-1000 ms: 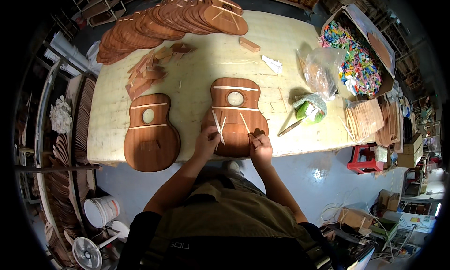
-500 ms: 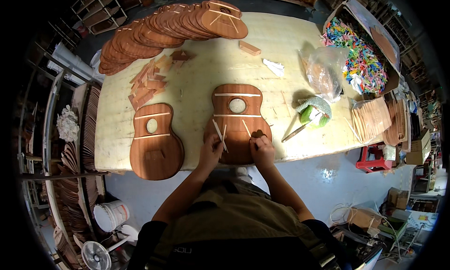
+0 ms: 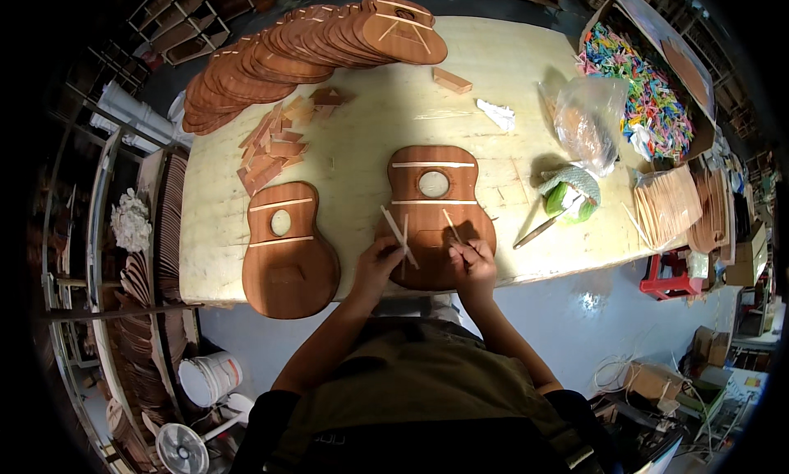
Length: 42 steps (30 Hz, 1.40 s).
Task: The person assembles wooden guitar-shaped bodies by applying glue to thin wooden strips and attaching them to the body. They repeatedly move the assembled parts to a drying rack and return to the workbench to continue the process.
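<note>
A ukulele-shaped wooden plate (image 3: 431, 252) lies in front of me, with a round sound hole and two pale cross strips. Over its lower left part, my left hand (image 3: 378, 264) is closed on thin pale wooden strips (image 3: 398, 234) that cross each other. On the lower right side, my right hand (image 3: 474, 266) pinches the near end of another thin wooden strip (image 3: 450, 221). Whether that strip touches the plate I cannot tell. To the left lies a similar wooden plate (image 3: 288, 268), also with two cross strips and a small wood piece on its lower half.
Many overlapping plates (image 3: 329, 42) line the far left, near loose wood pieces (image 3: 275, 149). A wood block (image 3: 452, 81) lies farther back. To the right are a brown-handled tool (image 3: 538, 232), a green-and-white bundle (image 3: 571, 198), a plastic bag (image 3: 590, 116), and a box of colourful clips (image 3: 637, 96).
The whole view has shifted, putting the table slightly farther right. The strips in my left hand slant more. My right hand has turned a little, showing more of its fingers at the strip.
</note>
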Motion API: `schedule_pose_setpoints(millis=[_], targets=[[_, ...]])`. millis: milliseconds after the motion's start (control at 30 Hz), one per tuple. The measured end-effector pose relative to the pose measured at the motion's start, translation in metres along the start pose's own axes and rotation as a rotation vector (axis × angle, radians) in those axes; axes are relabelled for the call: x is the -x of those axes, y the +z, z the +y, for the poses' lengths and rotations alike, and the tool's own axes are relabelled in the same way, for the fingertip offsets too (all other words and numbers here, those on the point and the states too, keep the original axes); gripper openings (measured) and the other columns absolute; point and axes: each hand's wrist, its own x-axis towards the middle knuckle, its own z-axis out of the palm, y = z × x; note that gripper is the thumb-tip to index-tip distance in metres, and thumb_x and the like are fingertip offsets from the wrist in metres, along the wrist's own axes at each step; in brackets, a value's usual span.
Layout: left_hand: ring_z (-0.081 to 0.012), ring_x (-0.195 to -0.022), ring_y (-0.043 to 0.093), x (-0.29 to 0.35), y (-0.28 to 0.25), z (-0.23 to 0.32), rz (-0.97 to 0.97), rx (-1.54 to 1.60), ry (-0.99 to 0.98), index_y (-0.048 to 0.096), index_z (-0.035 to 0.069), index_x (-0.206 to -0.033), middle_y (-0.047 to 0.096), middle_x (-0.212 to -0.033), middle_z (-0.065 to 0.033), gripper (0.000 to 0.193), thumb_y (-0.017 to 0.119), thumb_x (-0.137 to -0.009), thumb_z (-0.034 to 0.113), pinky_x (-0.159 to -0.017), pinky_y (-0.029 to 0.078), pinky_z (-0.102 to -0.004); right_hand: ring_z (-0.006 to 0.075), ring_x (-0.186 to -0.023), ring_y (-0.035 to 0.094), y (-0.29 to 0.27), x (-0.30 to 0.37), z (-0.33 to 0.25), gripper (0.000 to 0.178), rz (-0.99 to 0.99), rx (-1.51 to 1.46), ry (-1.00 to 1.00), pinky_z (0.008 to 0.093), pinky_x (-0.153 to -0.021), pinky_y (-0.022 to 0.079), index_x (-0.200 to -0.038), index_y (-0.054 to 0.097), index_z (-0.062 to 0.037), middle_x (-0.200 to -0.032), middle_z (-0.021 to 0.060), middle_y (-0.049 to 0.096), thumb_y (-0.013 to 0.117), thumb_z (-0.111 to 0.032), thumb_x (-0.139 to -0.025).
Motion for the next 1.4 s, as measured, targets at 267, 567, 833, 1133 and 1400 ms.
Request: schedule_pose_setpoints(millis=[267,567,833,1133,1400], targets=[[-0.0078,-0.080,0.059,-0.020,-0.059,-0.006,-0.232,0.139,0.171,0.064,0.000,-0.105,0.065,-0.091,-0.0013,0.018,0.065,-0.088,0.004,-0.073,0.047,-0.0209,0.0093,-0.070,0.061,0.070,0.029,-0.059,0.015,-0.223,-0.449,0.605,0.0258,-0.066,0.049,-0.089,0.072,-0.0003,-0.079,0.0071,0.069,0.071,-0.014,-0.083],[-0.0082,-0.084,0.060,0.006,-0.176,-0.017,-0.287,0.154,0.118,0.062,-0.001,-0.104,0.065,-0.093,-0.0026,0.019,0.065,-0.086,-0.002,-0.076,0.047,-0.0212,0.0377,-0.072,0.063,0.108,0.048,-0.076,0.009,0.186,0.371,0.402,0.0465,-0.064,0.051,-0.088,0.064,-0.0066,-0.084,0.0158,0.065,0.065,-0.012,-0.081],[-0.0095,-0.084,0.059,0.032,-0.221,0.003,-0.316,0.103,0.015,0.061,-0.001,-0.103,0.064,-0.092,-0.0037,0.015,0.062,-0.089,0.003,-0.075,0.048,-0.0225,0.0356,-0.068,0.063,0.132,0.048,-0.072,0.008,0.239,0.594,0.280,0.0461,-0.055,0.052,-0.088,0.065,-0.0105,-0.081,0.0127,0.062,0.062,-0.013,-0.081],[-0.0109,-0.086,0.060,0.040,-0.226,0.016,-0.294,0.106,-0.021,0.061,-0.001,-0.103,0.065,-0.094,-0.0048,0.014,0.061,-0.090,0.003,-0.078,0.048,-0.0235,0.0354,-0.064,0.063,0.129,0.043,-0.074,0.009,0.140,0.676,0.239,0.0459,-0.055,0.053,-0.084,0.063,-0.0064,-0.078,0.0132,0.059,0.058,-0.012,-0.079],[-0.0103,-0.088,0.060,0.046,-0.205,0.029,-0.250,0.144,-0.007,0.062,0.000,-0.106,0.066,-0.095,-0.0048,0.016,0.061,-0.090,0.005,-0.078,0.048,-0.0232,0.0366,-0.069,0.063,0.108,0.029,-0.123,0.017,0.097,0.473,0.243,0.0455,-0.064,0.052,-0.092,0.070,-0.0093,-0.082,0.0144,0.062,0.064,-0.008,-0.076]])
